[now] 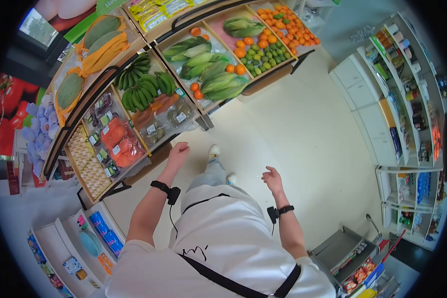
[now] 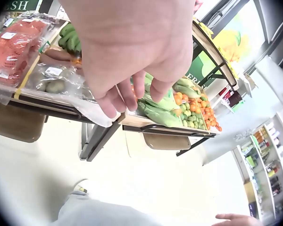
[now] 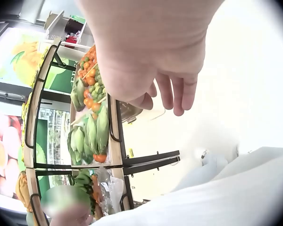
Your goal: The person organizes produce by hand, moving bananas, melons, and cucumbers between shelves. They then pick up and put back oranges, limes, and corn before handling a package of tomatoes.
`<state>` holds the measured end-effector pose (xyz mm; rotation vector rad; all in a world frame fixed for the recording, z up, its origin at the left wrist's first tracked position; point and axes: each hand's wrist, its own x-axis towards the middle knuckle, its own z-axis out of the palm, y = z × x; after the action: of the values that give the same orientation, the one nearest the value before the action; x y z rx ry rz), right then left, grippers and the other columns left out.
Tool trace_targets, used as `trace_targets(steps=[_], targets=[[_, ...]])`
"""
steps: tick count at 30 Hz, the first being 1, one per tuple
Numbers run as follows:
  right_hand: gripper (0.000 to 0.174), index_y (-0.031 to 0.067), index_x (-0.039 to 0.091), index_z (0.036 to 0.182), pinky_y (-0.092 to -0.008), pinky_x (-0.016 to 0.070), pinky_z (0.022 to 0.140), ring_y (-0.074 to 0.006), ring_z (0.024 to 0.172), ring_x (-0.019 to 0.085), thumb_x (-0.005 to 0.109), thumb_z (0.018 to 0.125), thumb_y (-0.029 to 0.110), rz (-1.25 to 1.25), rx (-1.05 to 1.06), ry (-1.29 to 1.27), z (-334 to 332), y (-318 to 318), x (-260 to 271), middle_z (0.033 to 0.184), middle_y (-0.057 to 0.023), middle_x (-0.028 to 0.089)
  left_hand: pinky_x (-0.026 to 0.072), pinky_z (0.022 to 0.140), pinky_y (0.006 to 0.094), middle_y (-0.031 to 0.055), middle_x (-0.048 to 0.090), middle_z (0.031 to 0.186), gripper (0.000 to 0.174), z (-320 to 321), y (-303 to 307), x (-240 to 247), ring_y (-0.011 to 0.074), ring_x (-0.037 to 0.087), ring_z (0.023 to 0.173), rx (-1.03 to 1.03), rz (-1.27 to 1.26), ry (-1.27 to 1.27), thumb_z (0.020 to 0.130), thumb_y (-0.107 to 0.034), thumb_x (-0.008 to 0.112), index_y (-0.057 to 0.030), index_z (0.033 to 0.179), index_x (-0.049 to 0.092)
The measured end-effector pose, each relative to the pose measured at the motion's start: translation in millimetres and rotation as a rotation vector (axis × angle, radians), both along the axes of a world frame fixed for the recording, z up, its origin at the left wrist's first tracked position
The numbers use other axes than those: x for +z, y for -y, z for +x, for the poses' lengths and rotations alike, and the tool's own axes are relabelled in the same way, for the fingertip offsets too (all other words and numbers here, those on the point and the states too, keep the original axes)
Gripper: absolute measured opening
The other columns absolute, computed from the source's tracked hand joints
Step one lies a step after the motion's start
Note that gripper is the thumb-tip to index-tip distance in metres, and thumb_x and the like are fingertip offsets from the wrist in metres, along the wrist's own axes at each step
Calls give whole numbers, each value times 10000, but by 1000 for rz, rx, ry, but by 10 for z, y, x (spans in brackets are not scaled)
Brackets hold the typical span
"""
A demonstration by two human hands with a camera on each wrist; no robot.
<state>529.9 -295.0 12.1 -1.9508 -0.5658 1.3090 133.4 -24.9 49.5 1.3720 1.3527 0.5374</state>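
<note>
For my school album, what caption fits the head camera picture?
At a fruit stand: left hand near the wrapped packs, right hand empty.

Bananas [image 1: 143, 84] green; veg [image 1: 159, 105] under them orange. Packs [image 1: 121, 144] by my left hand [image 1: 178, 151] red-orange w/ white labels. Oranges [image 1: 293, 27] orange, limes [image 1: 260, 59] green, husks [image 1: 218, 82] pale green. Melons [image 1: 103, 29] dull green in yellow netting. Wrapped fruit [image 1: 35, 131] at far left lilac. Stand [image 1: 266, 79] light wood, black frame. Floor [image 1: 293, 129] cream. Wall poster [image 1: 5, 114] red & green. My shirt [image 1: 223, 238] white w/ black strap [image 1: 233, 284]; wrist bands [image 1: 160, 186] black. Shoes [image 1: 214, 149] white. Shelves [image 1: 362, 99] white.
</note>
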Motion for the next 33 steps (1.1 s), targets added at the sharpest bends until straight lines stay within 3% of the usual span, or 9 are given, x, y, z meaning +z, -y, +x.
trace_targets(steps=[4, 8, 17, 23, 29, 33], targets=[[479, 21, 529, 1413, -318, 566, 757, -189, 899, 705, 601, 948, 107, 22, -34, -46, 246, -97, 1, 1052, -121, 692, 522, 913, 327, 80, 711, 1089, 326, 468, -142, 86, 189, 665, 1024, 5, -95, 7, 938, -129, 693, -32, 1244, 633], [486, 23, 526, 1417, -316, 565, 769, -189, 897, 704, 613, 948, 114, 8, -31, -40, 614, -233, 89, 1058, -114, 685, 525, 883, 322, 72, 713, 1071, 317, 854, -406, -172, 180, 662, 1002, 43, -135, 41, 933, -141, 701, -40, 1228, 642], [486, 35, 535, 1413, -310, 564, 764, -173, 870, 694, 597, 933, 63, -115, -24, -12, 1628, -1292, 276, 1003, -95, 696, 522, 848, 313, 57, 706, 1033, 292, 1820, -1215, -486, 167, 649, 955, 129, -264, 94, 916, -154, 717, -48, 1183, 667], [486, 32, 528, 1424, -314, 565, 776, -179, 888, 699, 615, 952, 106, -8, 90, -6, 2227, -2410, 517, 1037, -96, 690, 520, 794, 294, 46, 699, 1013, 294, 2274, -1807, -269, 148, 638, 918, 165, -192, 147, 904, -149, 727, -49, 1175, 673], [487, 33, 543, 1412, -314, 564, 773, -172, 866, 694, 604, 934, 104, 5, 265, -27, 2704, -3185, 517, 998, -81, 705, 521, 778, 296, 52, 702, 1017, 343, 2433, -1780, -275, 144, 645, 919, 304, -257, 117, 903, -170, 717, -43, 1216, 658], [475, 34, 546, 1415, -328, 573, 790, -186, 920, 705, 629, 958, 135, -81, 459, -58, 3123, -3673, 300, 1063, -104, 698, 528, 789, 306, 55, 705, 1022, 375, 2613, -1672, -257, 149, 656, 927, 449, -342, 108, 910, -184, 696, -43, 1253, 641]])
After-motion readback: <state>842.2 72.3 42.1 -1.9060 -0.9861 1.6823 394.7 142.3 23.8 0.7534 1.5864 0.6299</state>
